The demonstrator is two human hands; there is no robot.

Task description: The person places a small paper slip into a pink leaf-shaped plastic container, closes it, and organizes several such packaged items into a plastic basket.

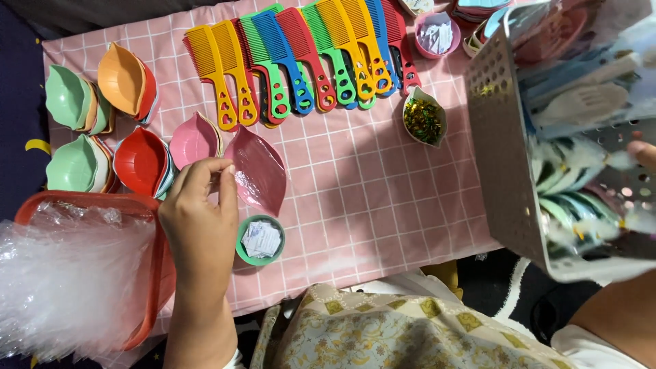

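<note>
Left hand point(198, 219) pinching rim of dark pink leaf-shaped dish point(258, 171) on checked cloth point(355, 205), beside green cup point(260, 240); likely light, stiff, slick plastic, best gripped at edge; right hand point(641, 152) mostly hidden behind basket point(499, 157), grip unclear

Coloured combs point(301, 58) lie fanned on the pink checked cloth point(383, 198) beside stacked leaf bowls point(102, 89).
</note>
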